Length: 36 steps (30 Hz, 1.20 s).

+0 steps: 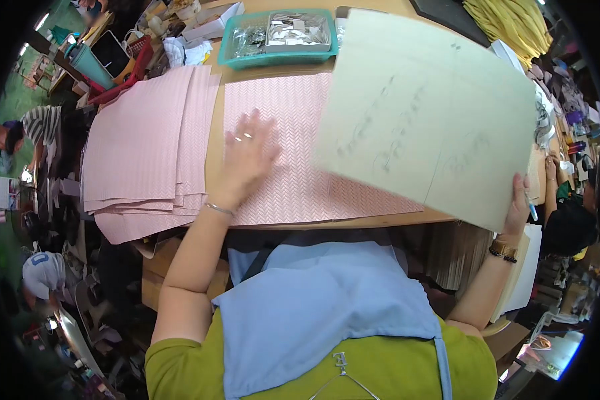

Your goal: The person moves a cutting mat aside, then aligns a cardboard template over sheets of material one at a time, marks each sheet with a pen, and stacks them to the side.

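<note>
My left hand, slightly blurred, has its fingers spread over a pink sheet with a woven zigzag pattern. It wears rings and a bracelet. At the right, my right hand grips the lower right edge of a large pale green board. A blue-tipped pen shows by the fingers of that hand. Faint handwriting marks the board, which is tilted and covers the right part of the pink sheet. Left of that sheet lies a stack of pink sheets, fanned unevenly.
A teal basket with small parts and a white box stands at the table's back. A red crate sits at the far left. Yellow material is heaped at the back right. Other people work on both sides.
</note>
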Each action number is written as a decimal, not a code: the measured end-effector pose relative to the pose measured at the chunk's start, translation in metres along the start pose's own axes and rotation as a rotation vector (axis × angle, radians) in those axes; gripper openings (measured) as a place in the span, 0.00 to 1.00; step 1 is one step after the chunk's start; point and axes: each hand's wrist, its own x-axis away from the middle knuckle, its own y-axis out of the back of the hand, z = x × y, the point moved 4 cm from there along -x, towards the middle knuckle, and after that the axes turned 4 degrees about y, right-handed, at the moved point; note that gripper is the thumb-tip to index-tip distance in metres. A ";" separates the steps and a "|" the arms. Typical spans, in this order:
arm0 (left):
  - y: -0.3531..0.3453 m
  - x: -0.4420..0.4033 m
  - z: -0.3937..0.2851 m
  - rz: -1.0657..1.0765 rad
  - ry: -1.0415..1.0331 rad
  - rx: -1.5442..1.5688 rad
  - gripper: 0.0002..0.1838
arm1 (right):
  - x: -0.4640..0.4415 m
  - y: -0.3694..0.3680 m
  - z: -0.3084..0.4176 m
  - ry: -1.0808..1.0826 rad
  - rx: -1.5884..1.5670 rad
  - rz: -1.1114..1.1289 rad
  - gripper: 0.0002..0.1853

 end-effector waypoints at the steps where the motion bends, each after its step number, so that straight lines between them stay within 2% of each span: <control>1: 0.007 -0.004 0.012 -0.050 0.057 -0.041 0.32 | 0.002 -0.002 -0.013 -0.013 0.064 -0.002 0.21; 2: 0.015 -0.008 0.025 -0.102 0.112 -0.083 0.30 | 0.004 -0.003 -0.021 -0.023 0.126 -0.004 0.21; 6: 0.010 -0.021 0.058 -0.021 0.160 -0.115 0.31 | 0.027 -0.062 -0.059 -0.177 0.207 0.013 0.24; 9: 0.011 -0.023 0.057 0.006 0.151 -0.084 0.32 | 0.034 -0.114 -0.063 -0.113 0.317 0.242 0.26; 12: 0.011 -0.021 0.057 -0.046 0.169 -0.041 0.36 | 0.039 -0.136 -0.080 0.000 0.421 0.225 0.28; 13: 0.013 -0.020 0.054 -0.069 0.176 -0.045 0.38 | 0.042 -0.143 -0.079 -0.060 0.395 0.231 0.29; 15: 0.014 -0.020 0.054 -0.093 0.185 -0.040 0.41 | 0.043 -0.159 -0.082 -0.047 0.337 0.240 0.29; 17: 0.012 -0.020 0.056 -0.097 0.191 -0.018 0.43 | 0.040 -0.164 -0.086 -0.020 0.323 0.255 0.30; 19: 0.013 -0.019 0.057 -0.090 0.190 -0.019 0.41 | 0.035 -0.168 -0.092 0.027 0.345 0.273 0.30; 29: 0.009 -0.019 0.060 -0.123 0.180 -0.033 0.39 | 0.029 -0.173 -0.099 -0.035 0.420 0.280 0.31; 31: 0.012 -0.019 0.058 -0.089 0.184 -0.039 0.41 | 0.036 -0.177 -0.086 -0.036 0.523 0.275 0.32; 34: 0.014 -0.019 0.057 -0.081 0.182 -0.043 0.42 | 0.039 -0.177 -0.085 0.009 0.550 0.288 0.31; 36: 0.014 -0.017 0.056 -0.084 0.189 -0.046 0.42 | 0.035 -0.176 -0.090 -0.033 0.521 0.260 0.31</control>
